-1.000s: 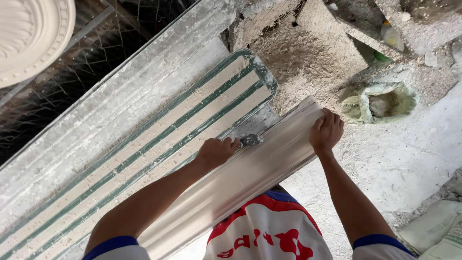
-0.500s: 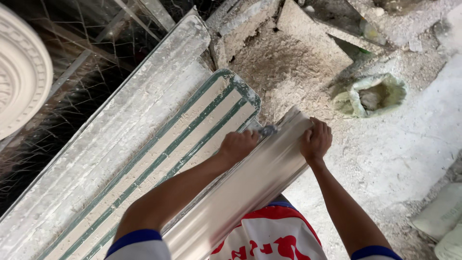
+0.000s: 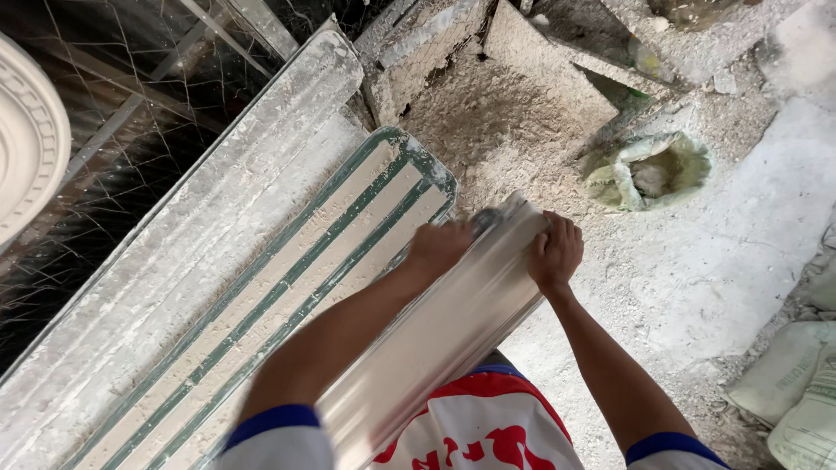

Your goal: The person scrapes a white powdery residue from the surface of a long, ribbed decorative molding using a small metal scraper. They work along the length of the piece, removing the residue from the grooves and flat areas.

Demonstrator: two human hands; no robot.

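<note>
Two hands: both are working at the far end of one long white moulding strip [image 3: 435, 339], which is lying diagonally in front of the person.
Left grip: the left hand [image 3: 438, 248] is resting on the upper left edge of the strip with fingers curled over it; something small and grey is showing just beyond the knuckles, but I cannot tell what it is.
Right grip: the right hand [image 3: 555, 252] is clenching the right edge of the strip near its far end, fingers wrapped over the top.
Strip position: it is running from the person's body up toward the hands, and its far end is lying just beside the rounded end of the green-striped mould [image 3: 287, 296].
Mould: it is lying parallel to the strip on its left, long, with pale bands between green lines.
Beside the mould: a second white dusty cast strip [image 3: 174, 244] is lying along its left side.
Far left: a round plaster ceiling ornament [image 3: 26, 148] is partly showing at the edge.
Floor: the dusty floor [image 3: 697, 278] is carrying an open sack of powder [image 3: 649, 174], well apart from the hands.
</note>
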